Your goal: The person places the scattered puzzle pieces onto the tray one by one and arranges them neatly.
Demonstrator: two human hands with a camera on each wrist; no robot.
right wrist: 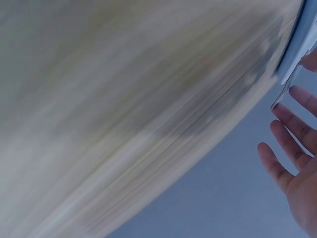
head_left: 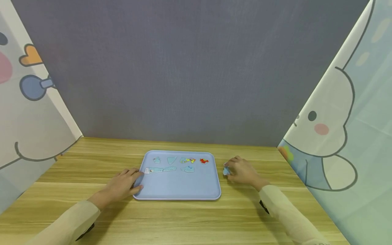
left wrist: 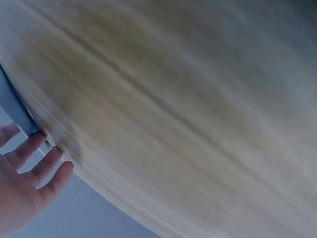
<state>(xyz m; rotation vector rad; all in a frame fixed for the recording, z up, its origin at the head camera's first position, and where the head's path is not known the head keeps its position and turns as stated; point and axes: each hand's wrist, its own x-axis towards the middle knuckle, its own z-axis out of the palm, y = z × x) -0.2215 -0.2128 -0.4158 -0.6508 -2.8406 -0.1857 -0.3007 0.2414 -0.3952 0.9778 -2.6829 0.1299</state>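
A pale blue tray [head_left: 180, 190] lies on the table with several flat, irregular, printed puzzle pieces in its upper half. Among them are a red-printed piece [head_left: 203, 161], a piece with yellow print [head_left: 188, 160] and a light blue piece [head_left: 188, 169]. My left hand [head_left: 120, 185] rests at the tray's left rim, its fingers and thumb spread along the edge; the left wrist view shows loosely extended fingers [left wrist: 47, 166]. To the right of the tray, my right hand [head_left: 243, 173] pinches a light blue puzzle piece [head_left: 226, 170]. In the right wrist view this piece [right wrist: 287, 89] appears edge-on at the fingertips.
The wood-grain table [head_left: 171, 221] extends around the tray. A grey panel [head_left: 183, 75] stands behind it. Cartoon-printed sheets flank the table, one on the left [head_left: 30, 129] and another on the right [head_left: 367, 143].
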